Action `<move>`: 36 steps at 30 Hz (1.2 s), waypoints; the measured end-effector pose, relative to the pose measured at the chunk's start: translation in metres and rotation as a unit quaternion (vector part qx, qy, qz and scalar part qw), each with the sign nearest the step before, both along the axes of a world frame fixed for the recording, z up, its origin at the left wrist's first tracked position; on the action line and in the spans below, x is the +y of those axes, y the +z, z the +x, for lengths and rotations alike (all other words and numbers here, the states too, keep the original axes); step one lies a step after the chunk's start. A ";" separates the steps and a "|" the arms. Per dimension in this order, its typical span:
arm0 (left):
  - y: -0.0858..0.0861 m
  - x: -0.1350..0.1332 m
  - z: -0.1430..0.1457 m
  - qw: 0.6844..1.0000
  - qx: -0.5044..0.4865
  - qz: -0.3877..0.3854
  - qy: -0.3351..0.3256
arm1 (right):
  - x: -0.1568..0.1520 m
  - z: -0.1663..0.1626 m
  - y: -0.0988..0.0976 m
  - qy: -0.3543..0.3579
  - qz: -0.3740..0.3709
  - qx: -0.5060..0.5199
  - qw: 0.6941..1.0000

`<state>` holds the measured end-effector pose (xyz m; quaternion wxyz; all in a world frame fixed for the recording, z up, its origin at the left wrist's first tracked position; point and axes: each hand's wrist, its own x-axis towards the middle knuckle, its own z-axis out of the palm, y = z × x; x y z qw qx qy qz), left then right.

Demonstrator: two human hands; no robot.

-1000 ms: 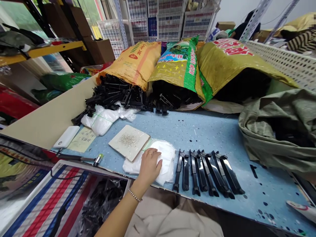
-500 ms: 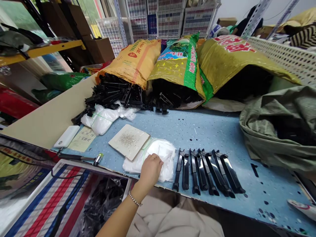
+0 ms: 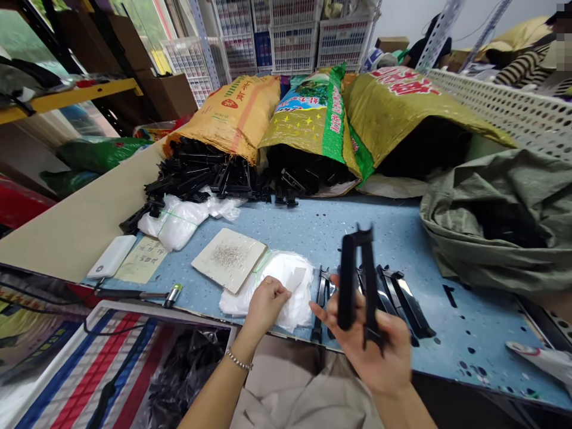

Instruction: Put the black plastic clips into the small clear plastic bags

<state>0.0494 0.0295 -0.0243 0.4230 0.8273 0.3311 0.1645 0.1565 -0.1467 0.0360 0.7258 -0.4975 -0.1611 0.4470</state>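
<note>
My left hand (image 3: 267, 304) is closed in a pinch over a stack of thin white plastic bags (image 3: 286, 268), with the edge of one bag at its fingertips. In my right hand (image 3: 370, 339) is a black two-armed plastic part (image 3: 351, 280), held upright above the table with its forked end up. Its two long arms join near my palm. Behind and below that hand lies a row of similar black parts (image 3: 406, 298), partly hidden by it. A pale square board (image 3: 230, 260) with dark specks rests against the bag stack.
Woven sacks (image 3: 223, 113) spill black parts (image 3: 196, 173) along the back. A hammer (image 3: 138, 294), a white device (image 3: 111, 256) and a handwritten note (image 3: 142, 260) lie at left. A grey-green sack (image 3: 491, 226) stands at right. Another person's striped sleeve (image 3: 527, 62) shows far right.
My right hand has come into view holding a black two-armed part above the row. My left hand stays at the bag stack, its fingers now pinching a bag edge. The view has shifted slightly.
</note>
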 end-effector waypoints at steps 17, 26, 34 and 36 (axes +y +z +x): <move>0.027 0.019 -0.031 0.955 0.095 0.267 -0.084 | 0.054 -0.003 -0.032 -0.100 0.033 0.281 0.954; 0.013 0.034 -0.033 0.992 -0.018 0.081 -0.099 | -0.009 -0.033 -0.056 0.235 0.050 0.582 0.777; 0.031 -0.013 -0.056 0.955 -0.019 0.136 -0.263 | 0.026 -0.024 -0.054 0.185 0.033 0.535 0.824; 0.029 -0.015 -0.060 0.960 -0.025 0.122 -0.252 | 0.027 -0.027 -0.051 0.174 0.009 0.489 0.855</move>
